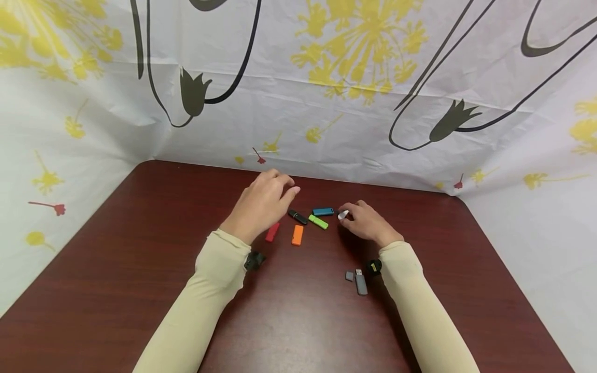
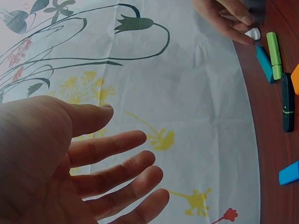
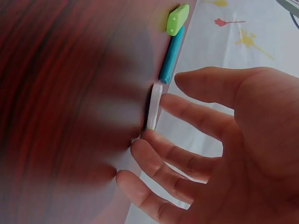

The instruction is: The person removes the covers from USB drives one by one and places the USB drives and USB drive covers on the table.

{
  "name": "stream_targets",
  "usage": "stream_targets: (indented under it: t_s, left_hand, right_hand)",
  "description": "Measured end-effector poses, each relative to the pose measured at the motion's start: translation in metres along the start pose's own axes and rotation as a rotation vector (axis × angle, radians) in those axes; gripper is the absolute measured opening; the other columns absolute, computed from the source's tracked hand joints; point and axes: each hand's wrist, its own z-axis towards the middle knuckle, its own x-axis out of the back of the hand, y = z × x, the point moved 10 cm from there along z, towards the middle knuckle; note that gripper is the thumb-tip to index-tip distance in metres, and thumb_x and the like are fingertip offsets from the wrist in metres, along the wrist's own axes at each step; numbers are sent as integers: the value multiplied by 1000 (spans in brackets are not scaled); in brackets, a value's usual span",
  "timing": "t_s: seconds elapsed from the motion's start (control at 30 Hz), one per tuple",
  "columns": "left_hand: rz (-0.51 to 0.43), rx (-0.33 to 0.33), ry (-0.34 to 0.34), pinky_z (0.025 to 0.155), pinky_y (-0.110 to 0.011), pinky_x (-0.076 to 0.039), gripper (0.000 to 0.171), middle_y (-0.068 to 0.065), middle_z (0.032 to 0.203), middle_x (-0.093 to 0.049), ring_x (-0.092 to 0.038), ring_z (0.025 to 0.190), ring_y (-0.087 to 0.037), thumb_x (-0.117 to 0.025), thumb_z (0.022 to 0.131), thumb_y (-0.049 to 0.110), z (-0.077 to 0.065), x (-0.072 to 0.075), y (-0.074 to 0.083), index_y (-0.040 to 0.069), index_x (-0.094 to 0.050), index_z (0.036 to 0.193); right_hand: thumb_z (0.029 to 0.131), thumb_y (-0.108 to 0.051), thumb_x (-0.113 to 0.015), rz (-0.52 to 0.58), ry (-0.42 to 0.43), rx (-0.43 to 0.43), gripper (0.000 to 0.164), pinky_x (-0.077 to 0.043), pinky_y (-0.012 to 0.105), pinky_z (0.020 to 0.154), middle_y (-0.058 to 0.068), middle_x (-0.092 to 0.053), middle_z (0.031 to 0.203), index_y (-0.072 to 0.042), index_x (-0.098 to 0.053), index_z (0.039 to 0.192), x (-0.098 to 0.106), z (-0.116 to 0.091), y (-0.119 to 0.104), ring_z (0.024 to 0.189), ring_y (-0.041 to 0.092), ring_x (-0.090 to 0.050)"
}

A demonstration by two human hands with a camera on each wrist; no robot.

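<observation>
My right hand (image 1: 366, 224) is at a white USB stick (image 1: 343, 214), its fingertips around it. In the right wrist view the thumb stands apart from the white stick (image 3: 154, 106), with the fingers loosely bent beside it. My left hand (image 1: 261, 204) hangs above the table, fingers relaxed and spread, with nothing in it. Between the hands lie a blue USB stick (image 1: 323, 212), a lime green one (image 1: 318, 222), a black one (image 1: 298, 216) and an orange one (image 1: 297, 235). Partly behind the left hand is a red stick (image 1: 272, 232).
A grey USB stick (image 1: 361, 283), its metal plug bare, lies beside its grey cap (image 1: 349, 276) near the right wrist. Another bright blue piece (image 2: 289, 173) shows in the left wrist view. A patterned white sheet (image 1: 298, 129) borders the dark red table (image 1: 298, 311).
</observation>
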Motion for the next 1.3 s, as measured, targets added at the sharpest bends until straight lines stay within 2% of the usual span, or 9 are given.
stream_targets:
  t_s: [0.2, 0.43, 0.6, 0.83, 1.13, 1.3]
  left_hand:
    - [5, -8, -11, 104, -49, -58, 39, -12, 139, -66, -62, 129, -31, -59, 113, 34, 0, -3, 2, 8, -71, 138]
    - [2, -12, -9, 103, -49, -58, 38, -12, 139, -67, -62, 128, -31, -59, 113, 34, 1, -3, 5, 8, -72, 138]
    - [2, -14, -14, 104, -49, -58, 38, -12, 139, -66, -62, 130, -31, -59, 113, 33, 0, -4, 6, 8, -71, 139]
    - [10, -17, -9, 104, -48, -58, 38, -12, 139, -67, -62, 130, -31, -58, 113, 34, 0, -3, 7, 8, -72, 138]
    - [19, -12, -15, 104, -49, -58, 38, -12, 139, -67, -62, 129, -31, -58, 113, 35, 0, -4, 6, 8, -72, 138]
    - [17, -11, -18, 104, -49, -58, 39, -12, 139, -66, -61, 130, -31, -59, 113, 34, -1, -4, 5, 7, -71, 139]
  right_hand:
    - [107, -18, -64, -20, 39, -43, 26, -54, 57, 97, 25, -62, 132, -1, -72, 124, 5, -1, 9, 109, 37, -63]
    - [102, -10, -69, -23, 67, -84, 10, -57, 52, 82, 20, -66, 118, -4, -77, 105, 10, -4, 20, 95, 33, -64]
    - [100, -6, -67, 16, 64, -122, 12, -55, 48, 76, 19, -70, 112, -1, -71, 111, 12, -6, 28, 89, 31, -64]
    - [101, -10, -69, 27, 45, -163, 31, -58, 55, 88, 24, -71, 123, 2, -66, 129, 12, -6, 36, 106, 36, -70]
    - [100, -9, -67, 20, 22, -156, 26, -58, 54, 86, 21, -74, 118, 0, -73, 124, 13, -7, 32, 98, 32, -71]
    - [100, -9, -66, 0, 64, -126, 25, -58, 55, 83, 20, -74, 116, -1, -73, 123, 23, -11, 21, 96, 32, -70]
